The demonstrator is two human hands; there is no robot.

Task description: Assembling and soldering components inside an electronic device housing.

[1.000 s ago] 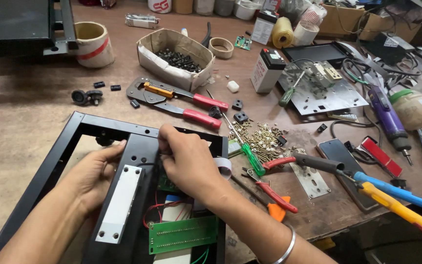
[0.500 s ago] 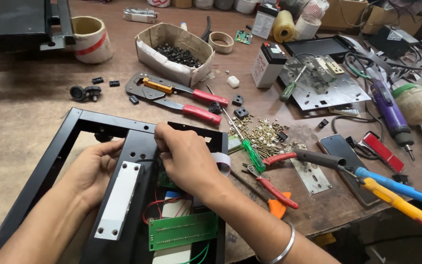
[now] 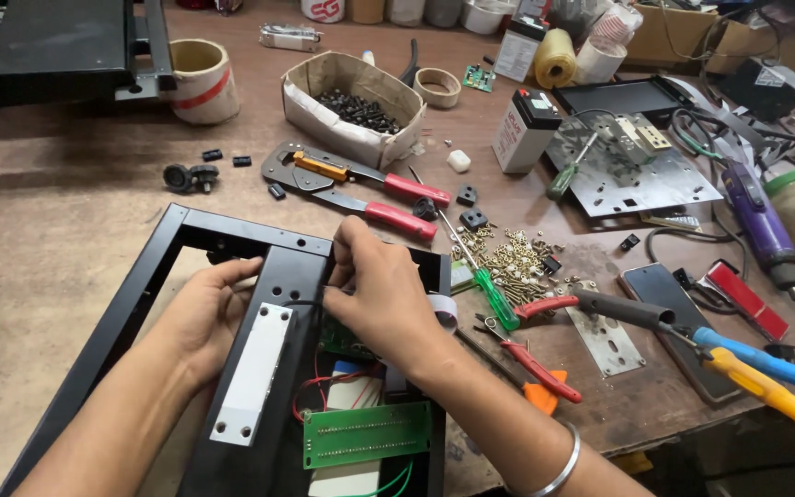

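A black metal frame [image 3: 232,237] lies on the brown workbench in front of me. A black plate with a white bar [image 3: 252,373] runs down its middle. My left hand [image 3: 202,313] rests on the plate's left edge, fingers curled against it. My right hand [image 3: 381,293] hovers over the plate's upper right part, fingertips pinched at a thin black wire near a small green board. A larger green circuit board [image 3: 366,433] with red wires lies lower in the frame. What the right fingers pinch is mostly hidden.
A red-handled crimping tool [image 3: 361,191] lies just beyond the frame. To the right are a pile of brass screws [image 3: 508,258], a green-handled screwdriver [image 3: 482,276], red pliers [image 3: 526,354] and a phone [image 3: 669,304]. A cardboard box of black screws [image 3: 351,106] and a tape roll [image 3: 200,78] stand farther back.
My right hand has shifted slightly along the plate's top and its fingers have drawn closer together; the view has tilted a little. My left hand stays in place.
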